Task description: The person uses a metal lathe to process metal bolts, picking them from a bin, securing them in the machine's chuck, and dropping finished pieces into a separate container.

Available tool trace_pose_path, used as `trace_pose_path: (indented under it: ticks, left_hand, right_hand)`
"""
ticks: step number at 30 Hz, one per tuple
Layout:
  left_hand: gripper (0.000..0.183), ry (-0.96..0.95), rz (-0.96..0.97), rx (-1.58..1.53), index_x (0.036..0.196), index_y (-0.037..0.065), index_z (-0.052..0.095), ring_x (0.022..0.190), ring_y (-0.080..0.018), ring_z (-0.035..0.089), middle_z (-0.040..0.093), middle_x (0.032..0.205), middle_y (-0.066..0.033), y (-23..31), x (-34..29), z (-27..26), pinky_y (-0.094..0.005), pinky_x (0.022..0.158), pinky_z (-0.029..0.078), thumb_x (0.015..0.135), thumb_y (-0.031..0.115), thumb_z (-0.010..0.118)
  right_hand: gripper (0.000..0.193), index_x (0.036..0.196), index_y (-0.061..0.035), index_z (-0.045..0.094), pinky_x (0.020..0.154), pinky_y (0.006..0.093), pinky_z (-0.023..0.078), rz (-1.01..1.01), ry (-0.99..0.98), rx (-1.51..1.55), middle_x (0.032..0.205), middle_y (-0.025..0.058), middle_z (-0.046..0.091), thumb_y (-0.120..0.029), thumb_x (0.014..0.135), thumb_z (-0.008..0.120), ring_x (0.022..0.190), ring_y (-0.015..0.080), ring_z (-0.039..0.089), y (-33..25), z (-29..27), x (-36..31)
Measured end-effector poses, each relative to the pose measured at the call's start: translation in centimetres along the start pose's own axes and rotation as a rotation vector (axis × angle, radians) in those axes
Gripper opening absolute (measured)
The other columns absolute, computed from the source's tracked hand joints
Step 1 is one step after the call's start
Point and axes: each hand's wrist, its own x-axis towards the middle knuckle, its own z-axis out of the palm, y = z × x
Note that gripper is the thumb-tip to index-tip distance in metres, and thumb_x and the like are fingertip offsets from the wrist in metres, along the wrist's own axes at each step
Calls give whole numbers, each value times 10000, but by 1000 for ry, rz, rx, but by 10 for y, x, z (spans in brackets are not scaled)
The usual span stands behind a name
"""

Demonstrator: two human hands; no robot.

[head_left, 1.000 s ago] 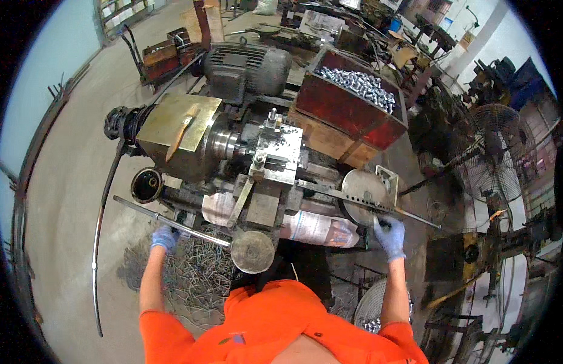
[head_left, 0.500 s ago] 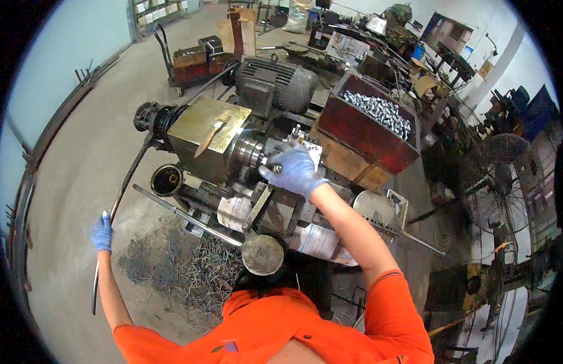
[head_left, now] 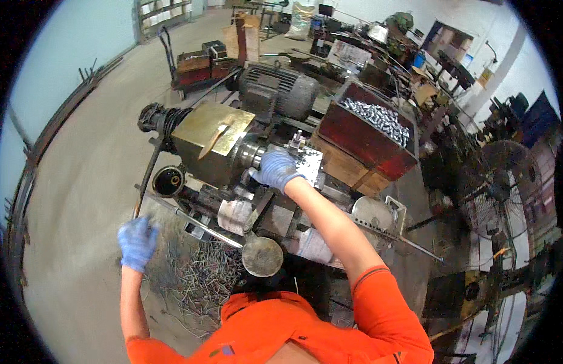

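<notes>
My left hand (head_left: pixel 139 242), in a blue knit glove, is closed around the lower part of a long dark lever (head_left: pixel 147 182) at the left end of a lathe. My right hand (head_left: pixel 276 169), gloved alike, is at the front of the steel chuck (head_left: pixel 252 154). Its fingers are bent and closed, and whatever they hold is hidden behind the glove. The lathe's headstock (head_left: pixel 199 142) has a brass-coloured top plate, where a wooden-handled brush (head_left: pixel 214 141) lies. Beside my right hand is the tool post (head_left: pixel 298 139).
A dark red bin (head_left: pixel 363 141) full of small metal parts stands on a wooden box behind the lathe. A motor (head_left: pixel 278 90) sits at the back. A long metal bar (head_left: pixel 196 221) crosses the front left. Metal shavings (head_left: pixel 202 279) litter the floor; a fan (head_left: pixel 497 188) stands right.
My left hand has moved right and nearer, bringing the lever with it. My right hand has shifted slightly left and lower, closer against the chuck.
</notes>
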Motion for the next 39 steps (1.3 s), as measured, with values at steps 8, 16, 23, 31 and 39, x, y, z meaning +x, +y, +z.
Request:
trace_pose_path:
  ticks: [8, 16, 23, 31, 39]
  left_hand:
    - [170, 246, 1288, -753, 804, 57, 594, 580, -262, 574, 560, 617, -72, 227, 51, -122, -356, 538, 445, 752, 219, 603]
    - [146, 104, 1643, -1013, 817, 84, 591, 592, -251, 576, 573, 645, -70, 272, 26, -183, -349, 554, 451, 749, 211, 617]
    - [225, -6, 1532, -843, 922, 108, 607, 646, -261, 592, 598, 708, -75, 253, 26, -189, -359, 585, 465, 727, 216, 635]
    - [353, -33, 1036, -472, 1042, 135, 626, 707, -271, 610, 628, 780, -82, 204, 55, -127, -371, 621, 483, 702, 223, 656]
    - [234, 27, 563, -334, 984, 107, 633, 615, -286, 553, 605, 701, -94, 107, 45, 34, -401, 566, 415, 772, 206, 633]
  right_hand:
    - [489, 826, -57, 677, 784, 387, 476, -55, 65, -114, 781, 182, 645, -522, 753, 545, 803, 326, 620, 0, 12, 7]
    - [510, 842, -66, 687, 828, 365, 459, -21, 64, -68, 820, 158, 657, -548, 734, 561, 817, 304, 626, -1, 15, 7]
    - [512, 876, -54, 680, 821, 363, 472, 31, 12, 9, 849, 153, 662, -535, 749, 557, 840, 286, 634, 1, 18, 8]
    - [501, 814, -47, 681, 765, 376, 486, 26, 108, -10, 782, 167, 652, -525, 752, 541, 812, 318, 621, 2, 5, -3]
    - [446, 649, -76, 678, 750, 397, 472, 164, 511, 157, 690, 153, 623, -501, 745, 584, 766, 326, 600, 88, -28, -101]
